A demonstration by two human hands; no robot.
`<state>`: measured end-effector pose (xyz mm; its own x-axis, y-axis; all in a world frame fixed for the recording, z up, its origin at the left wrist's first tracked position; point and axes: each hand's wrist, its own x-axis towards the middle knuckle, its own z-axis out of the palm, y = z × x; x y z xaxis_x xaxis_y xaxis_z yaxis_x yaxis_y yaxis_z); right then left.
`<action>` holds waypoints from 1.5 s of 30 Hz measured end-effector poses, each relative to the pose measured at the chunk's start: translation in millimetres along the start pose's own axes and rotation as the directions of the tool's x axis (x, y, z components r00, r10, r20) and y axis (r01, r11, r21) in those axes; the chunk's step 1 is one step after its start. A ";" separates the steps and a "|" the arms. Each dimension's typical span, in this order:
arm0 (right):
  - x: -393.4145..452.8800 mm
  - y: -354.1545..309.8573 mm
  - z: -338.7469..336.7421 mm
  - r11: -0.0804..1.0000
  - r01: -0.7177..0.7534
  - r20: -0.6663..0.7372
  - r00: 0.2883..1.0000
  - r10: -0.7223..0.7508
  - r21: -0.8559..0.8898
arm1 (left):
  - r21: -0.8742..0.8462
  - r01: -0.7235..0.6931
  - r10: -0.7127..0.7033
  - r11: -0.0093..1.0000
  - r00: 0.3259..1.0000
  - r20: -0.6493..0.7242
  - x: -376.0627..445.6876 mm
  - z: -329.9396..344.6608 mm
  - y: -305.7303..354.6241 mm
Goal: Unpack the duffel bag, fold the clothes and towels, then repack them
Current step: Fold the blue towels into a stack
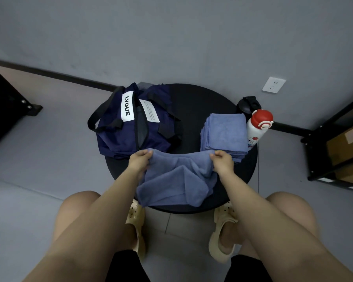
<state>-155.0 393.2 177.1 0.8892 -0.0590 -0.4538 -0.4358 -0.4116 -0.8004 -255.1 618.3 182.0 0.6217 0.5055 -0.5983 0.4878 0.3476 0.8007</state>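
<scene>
A navy duffel bag with a white label lies on the left of a round black table, its zip open. A loose blue towel is spread at the table's near edge. My left hand pinches its far left corner and my right hand pinches its far right corner, holding that edge up while the rest droops in folds. A stack of several folded blue towels sits on the right of the table.
A white bottle with a red cap and a black bottle stand at the table's right rim. Black shelving with cardboard boxes is to the right, a dark stand to the left. A wall socket sits behind.
</scene>
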 end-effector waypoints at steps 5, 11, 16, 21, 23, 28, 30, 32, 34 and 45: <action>-18.8 -34.0 -12.6 0.994 0.082 0.021 0.996 -0.084 0.071 | -0.016 -0.146 0.147 0.989 0.989 0.036 -22.1 -10.1 29.0; -48.7 -79.2 -35.1 0.951 0.236 0.084 0.963 -0.257 0.201 | -0.122 -0.282 0.283 0.952 0.959 -0.002 -54.6 -14.2 68.1; -66.0 -120.9 -57.1 0.873 0.420 0.128 0.879 -0.460 0.250 | -0.194 -0.396 0.397 0.897 0.917 -0.039 -75.1 -18.5 112.2; -73.2 -164.0 -76.2 0.848 0.511 0.166 0.832 -0.529 0.142 | -0.146 -0.500 0.509 0.854 0.860 0.029 -99.0 -21.4 159.3; -75.5 -180.5 -82.9 0.827 0.554 0.117 0.819 -0.562 0.093 | -0.091 -0.542 0.547 0.835 0.836 0.041 -106.1 -23.0 176.7; -80.6 -210.8 -97.8 0.758 0.641 0.007 0.764 -0.645 -0.115 | 0.109 -0.615 0.618 0.781 0.786 0.011 -128.8 -29.3 215.3; -83.6 -219.8 -103.5 0.745 0.642 0.005 0.758 -0.652 -0.181 | 0.206 -0.621 0.633 0.757 0.774 0.009 -133.2 -32.4 227.3; -86.6 -229.1 -108.6 0.747 0.640 0.010 0.761 -0.649 -0.180 | 0.285 -0.623 0.648 0.729 0.762 0.007 -138.5 -34.5 238.6; -88.0 -239.2 -111.8 0.765 0.642 0.021 0.766 -0.642 -0.053 | 0.318 -0.630 0.665 0.708 0.747 -0.002 -144.9 -35.3 250.8; -116.8 -290.6 -131.8 0.625 0.758 0.104 0.648 -0.755 -0.187 | -0.013 -0.635 0.635 0.773 0.773 0.002 -182.4 -38.9 326.7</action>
<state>-113.8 399.8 514.3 0.8906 0.3665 0.2693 0.4274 -0.4719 -0.7711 -232.9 670.4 553.8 0.7910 0.6101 0.0457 -0.0254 -0.0419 0.9988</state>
